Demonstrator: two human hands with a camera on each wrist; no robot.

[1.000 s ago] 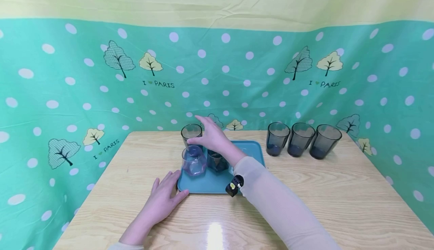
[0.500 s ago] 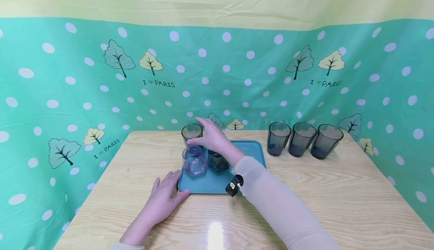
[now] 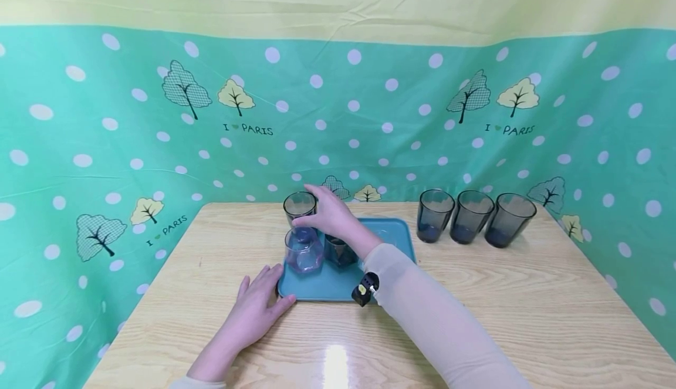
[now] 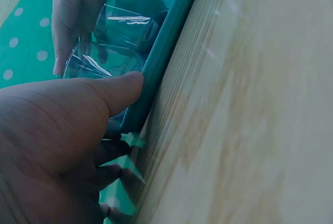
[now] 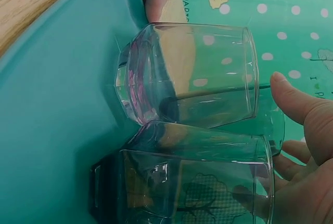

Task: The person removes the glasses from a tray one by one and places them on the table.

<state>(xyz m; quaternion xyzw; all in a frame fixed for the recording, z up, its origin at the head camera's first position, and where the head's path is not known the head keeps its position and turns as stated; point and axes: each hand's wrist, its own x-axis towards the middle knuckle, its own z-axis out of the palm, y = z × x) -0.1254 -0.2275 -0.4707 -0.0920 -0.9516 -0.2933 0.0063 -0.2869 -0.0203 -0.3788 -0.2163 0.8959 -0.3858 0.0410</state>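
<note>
A blue tray (image 3: pixel 317 286) lies on the table with glasses on it. My left hand (image 3: pixel 254 307) holds its front left corner, thumb over the rim and fingers along the outer side. My right hand (image 3: pixel 334 216) grips a tall grey glass (image 3: pixel 299 203) at the back left from its right side, thumb in front and fingers behind, near the rim. In front of that glass stands a clear, pink-tinted faceted glass (image 5: pixel 192 73). Beside it is a dark faceted glass (image 3: pixel 338 253), partly under my right hand. The tall glass's lower part is hidden behind the pink-tinted one.
To the right of the tray, three grey glasses (image 3: pixel 434 219) stand in a row on the wooden table (image 3: pixel 502 307). A green dotted curtain (image 3: pixel 369 119) hangs behind the table and along both sides. My right forearm (image 3: pixel 433 313) crosses over the tray's front right part.
Both hands keep nearly the same places on the tray and the tall glass. The whole head view has shifted very slightly.
</note>
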